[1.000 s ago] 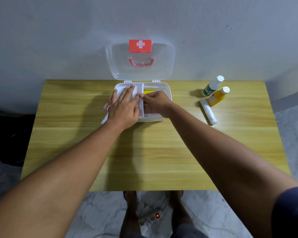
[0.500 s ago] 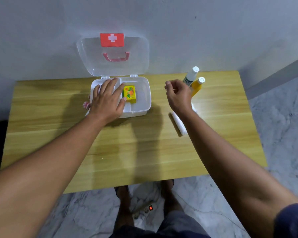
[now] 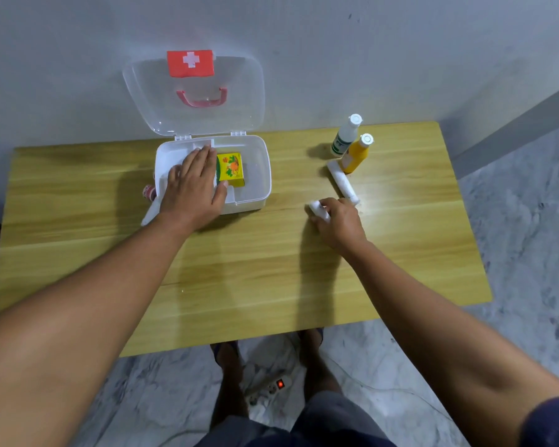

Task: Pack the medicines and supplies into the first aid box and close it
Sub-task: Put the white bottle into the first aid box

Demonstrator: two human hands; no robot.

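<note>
The white first aid box (image 3: 259,169) stands open on the wooden table, its clear lid (image 3: 194,91) with a red cross label leaning back against the wall. A yellow medicine carton (image 3: 230,169) lies inside. My left hand (image 3: 192,188) rests flat over the box's left half, fingers spread. Right of the box, my right hand (image 3: 339,221) is closed on a white bandage roll (image 3: 318,209) at the table surface. A second white roll (image 3: 342,182) lies just beyond it. A white bottle (image 3: 346,137) and a yellow bottle (image 3: 357,154) stand behind.
A small red-capped item (image 3: 149,191) and a white packet (image 3: 149,212) lie at the box's left side, partly hidden by my left wrist. A power strip (image 3: 271,387) with a lit red switch lies on the marble floor by my feet. The wall is directly behind the table.
My right hand left the box, swung right past the bottles, then came down nearer me and closed on a white roll. The view shifted. My left hand stayed on the box.
</note>
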